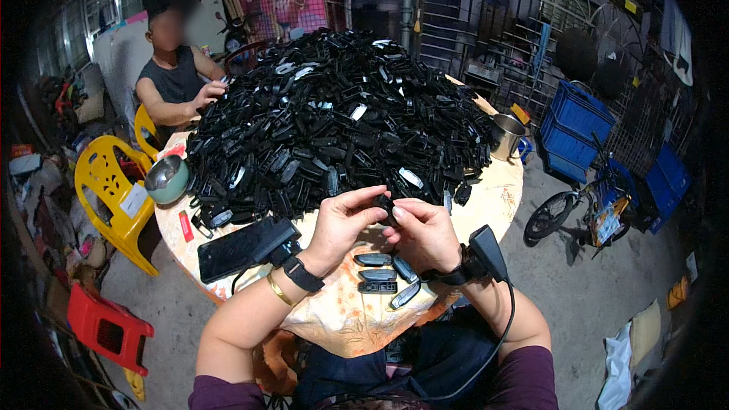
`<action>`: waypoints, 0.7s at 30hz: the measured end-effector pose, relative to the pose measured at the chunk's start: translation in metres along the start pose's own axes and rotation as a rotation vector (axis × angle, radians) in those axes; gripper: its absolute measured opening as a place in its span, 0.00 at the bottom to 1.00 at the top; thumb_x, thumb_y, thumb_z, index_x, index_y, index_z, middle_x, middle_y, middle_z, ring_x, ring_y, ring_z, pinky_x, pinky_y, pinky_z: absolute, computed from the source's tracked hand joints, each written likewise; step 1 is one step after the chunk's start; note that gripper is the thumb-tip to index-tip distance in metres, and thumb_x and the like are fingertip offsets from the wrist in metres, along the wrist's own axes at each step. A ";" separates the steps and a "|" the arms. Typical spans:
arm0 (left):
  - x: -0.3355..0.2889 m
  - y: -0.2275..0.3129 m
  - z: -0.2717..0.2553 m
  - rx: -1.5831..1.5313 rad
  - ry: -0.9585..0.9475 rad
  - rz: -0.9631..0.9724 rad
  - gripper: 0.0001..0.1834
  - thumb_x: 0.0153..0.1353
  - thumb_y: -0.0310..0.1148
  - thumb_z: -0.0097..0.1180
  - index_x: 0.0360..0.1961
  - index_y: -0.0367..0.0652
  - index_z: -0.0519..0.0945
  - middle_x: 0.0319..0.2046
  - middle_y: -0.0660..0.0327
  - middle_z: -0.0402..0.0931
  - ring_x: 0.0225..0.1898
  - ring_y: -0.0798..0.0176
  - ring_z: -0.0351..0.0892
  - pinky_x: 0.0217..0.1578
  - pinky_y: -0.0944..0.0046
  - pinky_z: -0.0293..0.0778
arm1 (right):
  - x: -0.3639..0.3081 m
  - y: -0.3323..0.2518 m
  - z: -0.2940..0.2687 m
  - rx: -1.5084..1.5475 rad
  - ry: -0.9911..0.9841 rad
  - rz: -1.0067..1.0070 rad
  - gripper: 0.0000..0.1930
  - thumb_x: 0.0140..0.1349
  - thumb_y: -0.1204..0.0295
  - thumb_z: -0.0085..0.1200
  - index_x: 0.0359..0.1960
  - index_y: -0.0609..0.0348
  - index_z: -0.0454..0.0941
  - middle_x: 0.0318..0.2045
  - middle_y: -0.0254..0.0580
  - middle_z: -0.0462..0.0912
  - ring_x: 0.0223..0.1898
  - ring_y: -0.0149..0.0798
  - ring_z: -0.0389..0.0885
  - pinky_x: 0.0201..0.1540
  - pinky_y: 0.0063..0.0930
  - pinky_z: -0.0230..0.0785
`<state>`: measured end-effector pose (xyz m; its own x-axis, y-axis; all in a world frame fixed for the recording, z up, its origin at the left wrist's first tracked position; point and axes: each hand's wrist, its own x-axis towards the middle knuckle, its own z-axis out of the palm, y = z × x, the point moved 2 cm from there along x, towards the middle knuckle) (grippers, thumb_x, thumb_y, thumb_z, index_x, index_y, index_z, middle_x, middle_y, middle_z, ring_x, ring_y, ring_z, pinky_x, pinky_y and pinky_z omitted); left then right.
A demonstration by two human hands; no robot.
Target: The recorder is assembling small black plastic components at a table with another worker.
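Between my left hand (345, 224) and my right hand (425, 234) is a small black plastic piece (387, 209), pinched by the fingertips of both. The fingers cover much of it, so its exact shape is hidden. Just below my right hand, several oblong black-and-grey plastic pieces (377, 275) lie on the patterned tablecloth (364, 326). Beyond both hands rises a large heap of similar black plastic pieces (342, 121), some with pale or shiny faces. A dark phone-like device (235, 249) rests on the table beside my left wrist.
At the far left, a seated person (175, 76) has a hand at the heap. A green bowl (167, 178) and a metal mug (505, 137) stand at the table's edges. Around it are a yellow chair (114, 190), a red stool (106, 330), blue crates (573, 125) and a bicycle (577, 212).
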<state>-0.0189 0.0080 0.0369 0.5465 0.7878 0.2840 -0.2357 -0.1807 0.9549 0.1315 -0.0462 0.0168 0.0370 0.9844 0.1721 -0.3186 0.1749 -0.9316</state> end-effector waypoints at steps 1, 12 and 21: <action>0.000 0.001 0.001 -0.002 0.000 0.001 0.20 0.55 0.18 0.54 0.51 0.36 0.74 0.47 0.54 0.76 0.44 0.67 0.76 0.47 0.69 0.73 | 0.000 0.000 0.000 -0.044 0.016 -0.039 0.12 0.62 0.73 0.50 0.41 0.73 0.75 0.38 0.42 0.77 0.29 0.29 0.79 0.32 0.20 0.74; 0.001 0.001 0.001 -0.335 -0.106 -0.061 0.19 0.61 0.22 0.47 0.54 0.36 0.70 0.49 0.55 0.73 0.49 0.66 0.73 0.49 0.69 0.71 | -0.004 -0.004 0.003 -0.413 -0.117 -0.056 0.17 0.59 0.67 0.56 0.46 0.66 0.73 0.30 0.35 0.79 0.31 0.23 0.75 0.32 0.17 0.70; -0.002 0.008 -0.005 -0.172 -0.204 -0.053 0.12 0.61 0.25 0.51 0.46 0.35 0.76 0.44 0.55 0.76 0.44 0.64 0.76 0.45 0.64 0.74 | -0.009 -0.016 0.011 -0.801 -0.062 -0.561 0.10 0.54 0.72 0.59 0.34 0.67 0.78 0.31 0.47 0.81 0.31 0.35 0.81 0.32 0.23 0.73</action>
<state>-0.0261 0.0085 0.0431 0.7085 0.6553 0.2619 -0.3256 -0.0257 0.9452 0.1262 -0.0584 0.0338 -0.0707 0.7551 0.6518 0.4677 0.6023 -0.6470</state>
